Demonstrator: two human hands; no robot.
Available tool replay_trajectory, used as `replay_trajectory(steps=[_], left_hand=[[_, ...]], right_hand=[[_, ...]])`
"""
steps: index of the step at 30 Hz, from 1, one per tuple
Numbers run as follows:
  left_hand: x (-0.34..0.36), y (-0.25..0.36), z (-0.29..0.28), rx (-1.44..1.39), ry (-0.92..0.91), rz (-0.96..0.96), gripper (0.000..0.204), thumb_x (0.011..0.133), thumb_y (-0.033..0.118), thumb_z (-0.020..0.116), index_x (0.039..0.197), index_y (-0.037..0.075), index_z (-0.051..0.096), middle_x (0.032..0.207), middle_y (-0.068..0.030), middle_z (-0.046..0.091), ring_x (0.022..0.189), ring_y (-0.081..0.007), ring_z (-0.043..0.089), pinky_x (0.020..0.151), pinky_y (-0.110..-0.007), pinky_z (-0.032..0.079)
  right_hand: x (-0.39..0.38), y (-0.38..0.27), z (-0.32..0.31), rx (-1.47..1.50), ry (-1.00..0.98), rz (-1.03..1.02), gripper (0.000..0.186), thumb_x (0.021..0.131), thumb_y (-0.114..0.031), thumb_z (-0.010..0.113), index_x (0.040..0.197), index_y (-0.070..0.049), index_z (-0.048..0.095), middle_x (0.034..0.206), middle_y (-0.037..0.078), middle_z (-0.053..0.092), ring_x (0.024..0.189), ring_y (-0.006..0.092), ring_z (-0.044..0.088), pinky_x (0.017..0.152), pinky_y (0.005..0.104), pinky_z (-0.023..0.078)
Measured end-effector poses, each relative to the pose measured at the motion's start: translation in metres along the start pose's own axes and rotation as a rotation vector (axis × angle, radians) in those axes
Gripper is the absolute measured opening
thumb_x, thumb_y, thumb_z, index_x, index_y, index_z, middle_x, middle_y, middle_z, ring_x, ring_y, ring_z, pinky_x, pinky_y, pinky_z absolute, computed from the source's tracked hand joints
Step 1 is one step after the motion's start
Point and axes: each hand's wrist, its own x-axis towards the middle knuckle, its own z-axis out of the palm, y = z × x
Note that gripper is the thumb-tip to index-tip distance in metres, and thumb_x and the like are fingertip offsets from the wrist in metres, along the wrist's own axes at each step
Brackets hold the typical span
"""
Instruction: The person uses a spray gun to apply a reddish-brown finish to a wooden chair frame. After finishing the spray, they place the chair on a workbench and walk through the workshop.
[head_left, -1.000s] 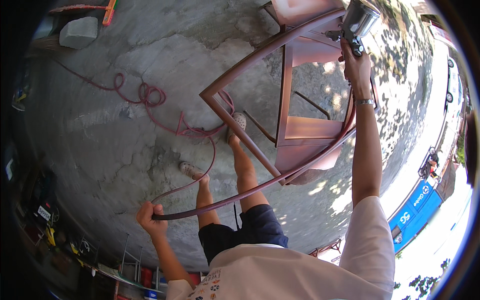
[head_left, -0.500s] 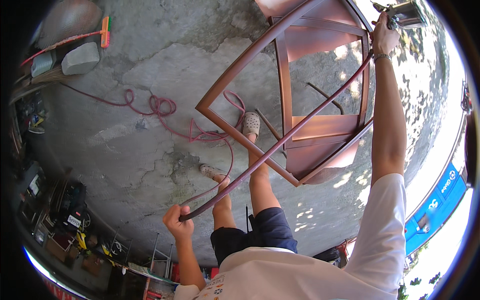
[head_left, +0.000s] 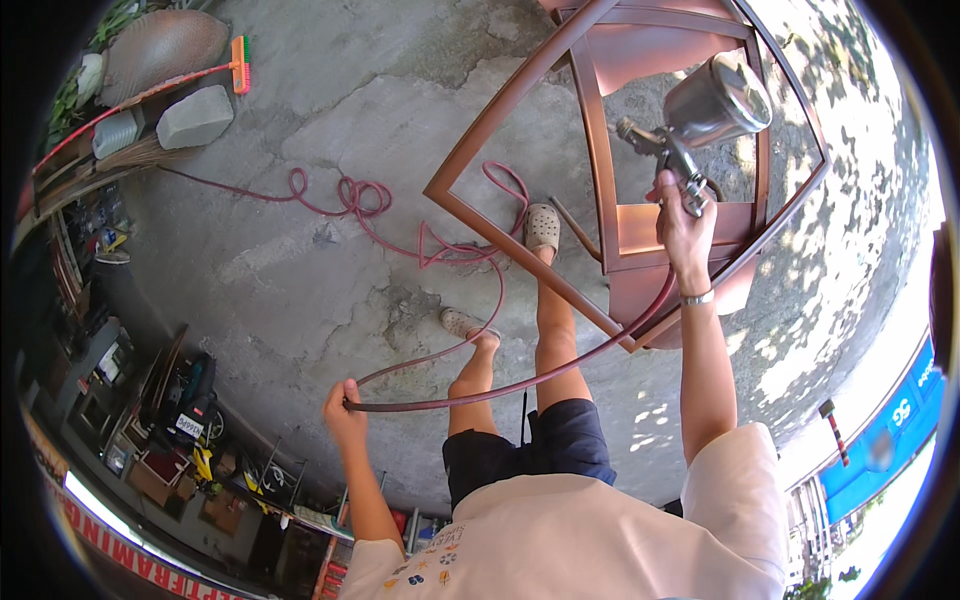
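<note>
A copper-coloured metal frame with curved panels (head_left: 470,150) rests on the concrete at my upper right. Over it, my right hand (head_left: 682,225) is closed on a spray gun (head_left: 655,140) with a silver cup (head_left: 705,100); the gun's nozzle points up and left. A dark red hose (head_left: 520,385) curves from below the gun down to my left hand (head_left: 347,410), which is closed around it at the lower left. The rest of the hose (head_left: 365,197) lies in loops on the concrete, near my sandalled feet.
An orange-headed brush (head_left: 240,65), a concrete block (head_left: 195,116) and a straw broom (head_left: 135,157) lie at the upper left. A motorcycle (head_left: 198,415) and clutter stand at the lower left. A blue signboard (head_left: 892,410) is at the far right. My legs show below the frame.
My right hand with the spray gun has come down and left from the top right, over the frame. The hose between my hands now sags lower. The view has shifted somewhat.
</note>
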Motion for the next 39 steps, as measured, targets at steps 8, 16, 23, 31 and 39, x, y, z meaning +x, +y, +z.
replay_trajectory(steps=[8,16,23,31,39], left_hand=[[-0.044,-0.120,0.029,-0.008,0.144,-0.073,0.032,0.098,0.031,0.050,0.089,0.000,0.054,0.092,-0.0149,0.058,0.080,-0.0290,0.057,0.071,-0.035,0.046],[-0.084,-0.274,0.051,-0.583,0.110,-0.382,0.028,0.099,0.032,0.051,0.098,0.004,0.054,0.087,-0.0113,0.058,0.080,-0.0203,0.057,0.072,-0.034,0.047],[0.042,-0.387,-0.061,-0.945,0.390,-0.120,0.041,0.098,0.045,0.049,0.096,0.004,0.055,0.077,-0.0114,0.059,0.073,-0.0216,0.055,0.069,-0.034,0.045],[0.061,-0.342,-0.500,-0.709,1.048,0.708,0.035,0.098,0.038,0.051,0.101,0.004,0.055,0.112,-0.0154,0.061,0.095,-0.0272,0.061,0.080,-0.035,0.049],[0.023,-0.522,-0.403,-0.104,0.550,0.164,0.066,0.090,0.016,0.062,0.146,0.016,0.029,0.149,-0.0143,0.036,0.114,-0.0343,0.057,0.089,-0.041,0.050]], right_hand=[[-0.146,-0.043,0.047,-0.194,-0.449,-0.115,0.024,0.086,-0.019,0.069,0.086,0.004,0.063,0.065,0.014,0.056,0.053,0.0226,0.045,0.053,0.0339,0.041],[-0.279,-0.130,0.107,-0.130,-0.229,-0.005,0.027,0.094,-0.021,0.061,0.087,0.005,0.066,0.058,0.000,0.054,0.039,0.0050,0.042,0.037,0.0236,0.032],[-0.403,-0.247,0.217,-0.037,-0.141,-0.283,0.039,0.098,-0.036,0.054,0.092,0.002,0.061,0.074,0.009,0.066,0.034,0.0066,0.041,0.029,0.0231,0.029],[-0.498,-0.379,0.338,0.082,-0.190,-0.564,0.036,0.098,-0.033,0.053,0.097,0.002,0.061,0.076,0.006,0.065,0.035,0.0068,0.039,0.031,0.0221,0.030],[-0.518,-0.437,0.442,0.088,-0.273,-0.666,0.041,0.098,-0.038,0.053,0.100,0.002,0.062,0.081,0.009,0.067,0.033,0.0074,0.040,0.030,0.0226,0.026]])
